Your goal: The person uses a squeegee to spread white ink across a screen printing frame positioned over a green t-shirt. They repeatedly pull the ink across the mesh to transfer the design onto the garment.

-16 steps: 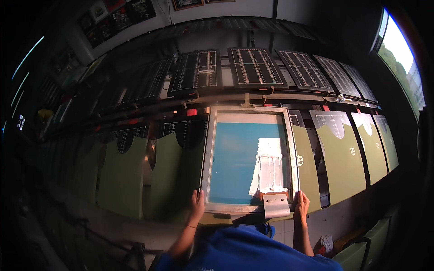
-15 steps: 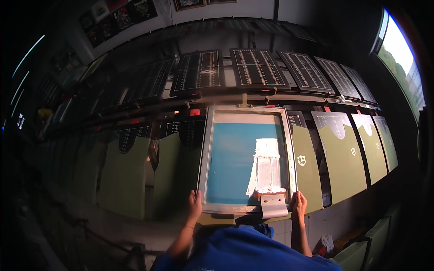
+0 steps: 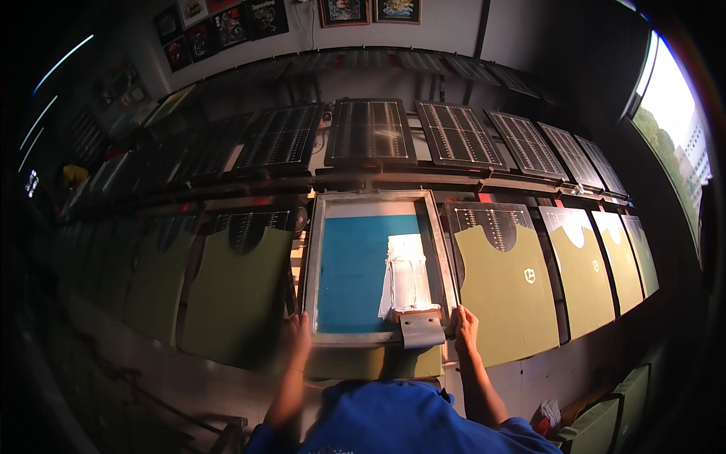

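A metal-edged printing screen (image 3: 311,265) with blue mesh lies between my hands. My left hand (image 3: 298,340), slightly blurred, grips its left edge near the front corner. At the right edge, my right hand (image 3: 466,327) has its fingers closed on the frame. White ink (image 3: 407,261) covers a patch on the right side of the mesh. A squeegee (image 3: 422,330) with a grey metal plate leans at the front right, its plate over the near rail. Green fabric (image 3: 359,363) shows below the screen; whether they touch I cannot tell. The printed green shirt piece (image 3: 503,295) lies uncovered to the right.
More green pieces lie on dark boards to the left (image 3: 234,295) and right (image 3: 578,280). Behind a long rail (image 3: 355,181) stands a row of black marked boards (image 3: 370,129). A window (image 3: 673,113) is at the far right. Green pieces (image 3: 594,424) hang low on the right.
The screen, held in both hands, has moved left, off the printed green piece and over the neighbouring place. The squeegee has travelled with it. My view has shifted a little.
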Tool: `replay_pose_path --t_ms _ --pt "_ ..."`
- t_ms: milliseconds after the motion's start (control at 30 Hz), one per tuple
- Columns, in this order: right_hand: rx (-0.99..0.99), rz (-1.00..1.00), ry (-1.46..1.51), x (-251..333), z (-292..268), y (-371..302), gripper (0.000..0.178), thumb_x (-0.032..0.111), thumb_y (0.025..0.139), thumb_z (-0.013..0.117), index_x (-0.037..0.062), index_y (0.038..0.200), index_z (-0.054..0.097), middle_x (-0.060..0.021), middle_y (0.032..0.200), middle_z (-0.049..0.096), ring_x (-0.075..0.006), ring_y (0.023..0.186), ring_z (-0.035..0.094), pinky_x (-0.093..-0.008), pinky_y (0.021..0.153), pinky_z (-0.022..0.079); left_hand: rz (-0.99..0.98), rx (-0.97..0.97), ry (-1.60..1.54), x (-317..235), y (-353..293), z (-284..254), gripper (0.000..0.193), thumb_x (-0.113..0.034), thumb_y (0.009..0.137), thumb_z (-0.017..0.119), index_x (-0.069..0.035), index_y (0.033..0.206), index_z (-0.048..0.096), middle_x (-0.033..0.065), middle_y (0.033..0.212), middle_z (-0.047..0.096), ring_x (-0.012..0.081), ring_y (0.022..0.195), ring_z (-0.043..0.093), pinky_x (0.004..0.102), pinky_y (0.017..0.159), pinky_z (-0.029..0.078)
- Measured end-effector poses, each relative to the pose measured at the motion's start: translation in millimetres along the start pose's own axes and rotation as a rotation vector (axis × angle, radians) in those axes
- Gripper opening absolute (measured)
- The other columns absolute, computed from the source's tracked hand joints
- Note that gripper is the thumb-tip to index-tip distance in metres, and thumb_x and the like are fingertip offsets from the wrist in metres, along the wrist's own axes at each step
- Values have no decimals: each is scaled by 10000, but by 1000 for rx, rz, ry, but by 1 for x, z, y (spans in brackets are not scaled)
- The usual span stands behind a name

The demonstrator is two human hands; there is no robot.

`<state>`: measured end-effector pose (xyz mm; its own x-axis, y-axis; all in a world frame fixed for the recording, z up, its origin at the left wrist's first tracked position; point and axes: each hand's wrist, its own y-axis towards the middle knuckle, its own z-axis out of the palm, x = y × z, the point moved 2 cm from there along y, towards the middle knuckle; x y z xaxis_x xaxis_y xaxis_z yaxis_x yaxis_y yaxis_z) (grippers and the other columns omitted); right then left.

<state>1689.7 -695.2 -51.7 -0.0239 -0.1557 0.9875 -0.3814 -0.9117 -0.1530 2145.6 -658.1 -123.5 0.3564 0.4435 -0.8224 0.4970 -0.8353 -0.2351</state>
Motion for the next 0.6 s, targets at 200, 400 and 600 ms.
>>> replay_pose_path --t_ms 200,400,600 --pt "-10 46 -1 -3 9 1 400 296 1060 560 91 717 531 89 642 389 -34 551 303 -255 485 212 -7 80 116 -11 11 -13 712 -566 1032 390 34 1388 533 290 1392 548 463 1301 498 473 1103 381" --pt "-52 58 9 -5 17 -1 374 295 1044 581 92 730 571 91 638 397 -35 556 321 -253 499 233 22 60 17 -11 19 -15 676 -547 1031 419 39 1329 573 271 1345 592 427 1272 541 471 1079 399" --pt "-113 76 22 -23 14 4 357 277 1039 585 72 747 584 81 651 422 -40 568 347 -256 504 247 108 -63 -249 -40 10 -14 503 -485 1027 510 9 943 558 82 874 497 213 880 491 354 825 403"
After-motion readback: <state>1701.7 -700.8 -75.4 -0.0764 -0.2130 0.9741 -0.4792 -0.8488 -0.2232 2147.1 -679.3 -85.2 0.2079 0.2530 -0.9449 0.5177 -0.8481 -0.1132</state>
